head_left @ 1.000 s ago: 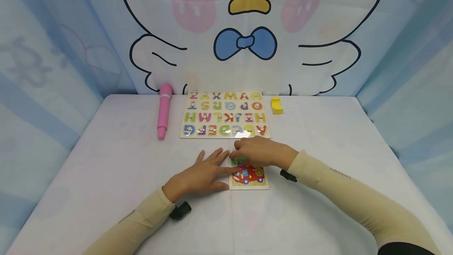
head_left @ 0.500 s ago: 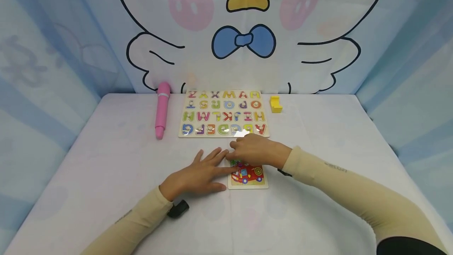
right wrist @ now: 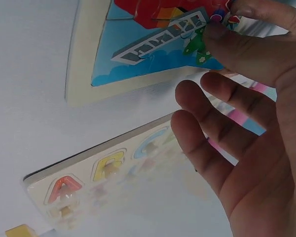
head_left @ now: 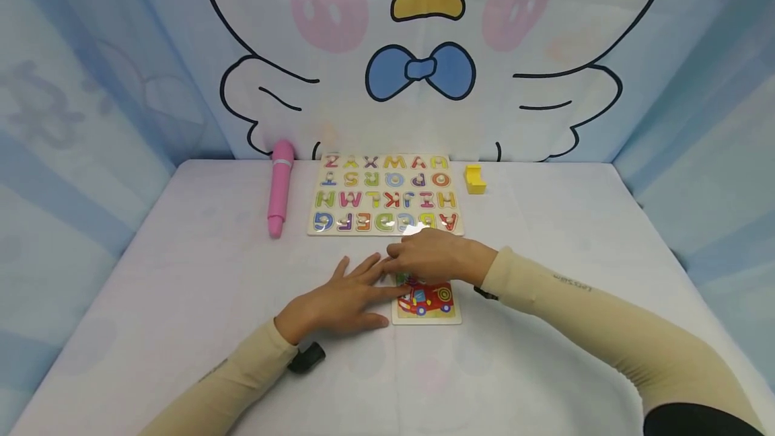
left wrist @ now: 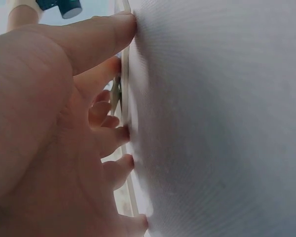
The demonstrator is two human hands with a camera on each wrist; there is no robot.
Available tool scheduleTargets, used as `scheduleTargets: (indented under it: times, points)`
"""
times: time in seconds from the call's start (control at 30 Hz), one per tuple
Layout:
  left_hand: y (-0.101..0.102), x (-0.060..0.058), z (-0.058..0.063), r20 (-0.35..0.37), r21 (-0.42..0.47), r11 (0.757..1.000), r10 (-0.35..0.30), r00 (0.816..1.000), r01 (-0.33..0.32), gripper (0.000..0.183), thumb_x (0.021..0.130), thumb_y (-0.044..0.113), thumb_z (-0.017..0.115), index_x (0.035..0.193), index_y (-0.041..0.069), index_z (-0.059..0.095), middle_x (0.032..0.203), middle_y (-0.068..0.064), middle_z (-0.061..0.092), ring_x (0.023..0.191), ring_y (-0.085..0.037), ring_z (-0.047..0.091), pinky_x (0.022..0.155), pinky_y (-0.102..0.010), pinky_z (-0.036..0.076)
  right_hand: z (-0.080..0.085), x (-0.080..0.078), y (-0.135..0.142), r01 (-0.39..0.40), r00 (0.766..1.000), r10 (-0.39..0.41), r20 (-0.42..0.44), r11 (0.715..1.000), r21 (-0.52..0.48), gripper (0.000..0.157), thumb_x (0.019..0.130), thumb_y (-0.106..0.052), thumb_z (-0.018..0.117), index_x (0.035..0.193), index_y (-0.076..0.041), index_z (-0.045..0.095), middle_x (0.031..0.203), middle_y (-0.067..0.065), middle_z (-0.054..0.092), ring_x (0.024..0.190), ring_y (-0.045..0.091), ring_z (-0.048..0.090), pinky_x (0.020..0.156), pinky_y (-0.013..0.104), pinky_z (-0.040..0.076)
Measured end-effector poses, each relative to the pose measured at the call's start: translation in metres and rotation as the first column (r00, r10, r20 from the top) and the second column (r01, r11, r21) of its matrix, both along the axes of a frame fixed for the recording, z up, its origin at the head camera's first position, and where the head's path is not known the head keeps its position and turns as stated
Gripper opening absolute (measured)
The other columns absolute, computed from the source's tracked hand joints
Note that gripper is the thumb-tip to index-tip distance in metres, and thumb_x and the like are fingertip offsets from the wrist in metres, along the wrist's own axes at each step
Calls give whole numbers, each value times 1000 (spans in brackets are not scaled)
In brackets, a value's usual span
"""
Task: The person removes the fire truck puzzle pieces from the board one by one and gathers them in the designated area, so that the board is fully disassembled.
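A small framed jigsaw puzzle [head_left: 427, 321] with a red fire engine picture lies in front of me. My left hand [head_left: 336, 301] is spread flat at its left side, one finger reaching onto the picture; in the left wrist view its fingertips [left wrist: 126, 27] line the board's edge. My right hand [head_left: 438, 254] covers the upper part of the puzzle. In the right wrist view its thumb and index finger pinch at a green-patterned jigsaw piece [right wrist: 200, 47] at the picture's corner, beside the grey ladder. The other fingers are bent and hold nothing. The piece's far side is hidden by the fingertips.
A wooden alphabet board [head_left: 387, 210] filled with coloured letters lies just behind my right hand. A pink microphone-shaped stick [head_left: 280, 187] is at its left, and a small yellow chair-shaped block [head_left: 475, 180] at its right. A printed cloth backdrop stands behind the table.
My right hand has shifted slightly left over the puzzle's upper left corner, its fingertips now close to the left hand's fingers. The left hand stays in place.
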State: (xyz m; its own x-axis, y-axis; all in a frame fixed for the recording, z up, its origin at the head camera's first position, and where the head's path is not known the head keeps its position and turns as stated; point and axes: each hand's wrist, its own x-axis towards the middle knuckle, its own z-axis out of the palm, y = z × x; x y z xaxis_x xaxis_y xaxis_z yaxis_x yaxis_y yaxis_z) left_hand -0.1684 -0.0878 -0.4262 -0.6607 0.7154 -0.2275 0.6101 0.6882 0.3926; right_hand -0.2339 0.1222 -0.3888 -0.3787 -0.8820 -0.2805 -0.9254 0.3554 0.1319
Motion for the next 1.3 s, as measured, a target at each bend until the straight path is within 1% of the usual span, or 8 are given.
scheduleTargets:
  times: [0.13,0.23,0.4,0.53,0.63,0.9,1.1,1.3]
  points:
    - [1,0,0,-3,-7,1000,2,1000,-2,60,99,43,65,155,40,44,170,-6,17,157,-33,4,115,-75,8,-1,-1,1,61,993,-56,103,997,-42,45,94,-16,73,136,-29,65,105,-5,63,88,14,62,77,29,56]
    - [0,0,-1,-4,-7,1000,2,1000,-2,59,100,43,64,155,40,44,171,-7,17,157,-33,4,115,-74,8,-3,-1,3,129,976,-111,188,988,-85,43,94,-14,72,135,-28,66,103,-5,61,89,13,58,78,29,54]
    - [-1,-1,-2,1,-10,1000,5,1000,-5,58,100,44,64,155,40,44,171,-7,12,157,-32,2,115,-74,7,-9,-3,9,261,919,-195,342,952,-160,37,95,-13,70,131,-22,66,114,-3,64,97,12,58,89,31,53]
    - [-1,-2,-3,8,-6,1000,7,1000,-7,58,100,43,64,154,40,44,172,-7,10,157,-32,2,115,-74,6,-15,-5,11,343,874,-234,425,918,-200,31,95,-10,69,125,-15,64,117,-1,65,101,13,58,96,34,51]
    - [-1,-2,-3,13,1,1000,6,1000,-6,58,99,43,65,154,39,45,172,-6,9,157,-33,2,115,-74,6,-17,-7,11,384,848,-257,464,901,-202,29,93,-8,71,121,-11,65,111,-1,65,97,14,57,96,34,51]
    - [1,-1,-2,22,2,1000,14,1000,-14,59,99,42,67,153,39,47,172,-5,10,157,-33,4,116,-73,5,-18,-11,13,466,767,-254,589,852,-240,16,91,-3,73,104,-9,67,91,-3,60,83,12,53,79,28,50]
    - [0,-1,-1,17,0,1000,12,1000,-12,58,99,42,65,154,39,45,172,-6,9,157,-33,2,116,-73,5,-17,-6,10,523,748,-297,594,814,-252,17,89,1,72,99,-10,65,86,-2,58,80,14,53,75,29,49]
    - [0,-2,-2,19,2,1000,8,1000,-8,58,100,42,64,154,39,45,172,-7,9,157,-33,2,116,-73,4,-20,-2,10,595,692,-334,641,765,-244,16,93,-2,69,99,-14,60,86,-1,57,82,16,54,75,30,47]
